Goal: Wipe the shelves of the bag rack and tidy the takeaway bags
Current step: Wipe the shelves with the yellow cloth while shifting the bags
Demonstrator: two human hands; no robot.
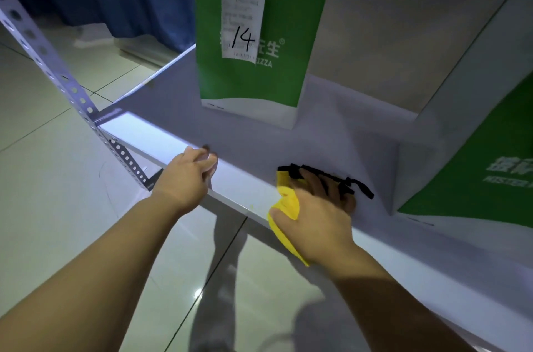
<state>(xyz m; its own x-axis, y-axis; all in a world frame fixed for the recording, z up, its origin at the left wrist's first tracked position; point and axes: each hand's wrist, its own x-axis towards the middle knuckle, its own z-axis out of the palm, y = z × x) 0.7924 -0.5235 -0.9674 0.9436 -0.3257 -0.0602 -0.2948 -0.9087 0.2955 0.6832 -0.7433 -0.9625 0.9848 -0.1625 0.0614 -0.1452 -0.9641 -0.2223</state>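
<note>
– Shelf (161, 132), where is it? Quick.
– White board of the bag rack. It runs from the near left corner, by the perforated post (43, 48), off to the right, above the tiled floor (72, 207).
– Hands?
– The left hand (184, 172) is on the shelf's near edge, fingers curled over the lip, gripping it. My read is bracing: it steadies the person and the rack against the wiping push.
– And the other?
– The right hand (317, 213) is palm down, fingers fairly straight and laid flat on a yellow cloth (285, 201) with black trim. It presses the cloth to the shelf top near the front edge. Some cloth bunches by the thumb and hangs off the edge. A flat hand probably gives more cloth contact.
– Bags?
– Two, green and white. The upright bag (282, 19) is far centre at the back, receipt (243, 11) marked "14" facing out. The second bag (476, 149) is on the right and nearer, close to the cloth's far end but apart from it. It looks tilted; that could be the lens, cannot tell.
– Why placed so?
– A guess: the front strip is bare, so the cloth can run there. The patches under the bags can't be reached until the bags are lifted or slid.
– Stage?
– Wiping, front strip. Tidying not yet done, I'd say.
</note>
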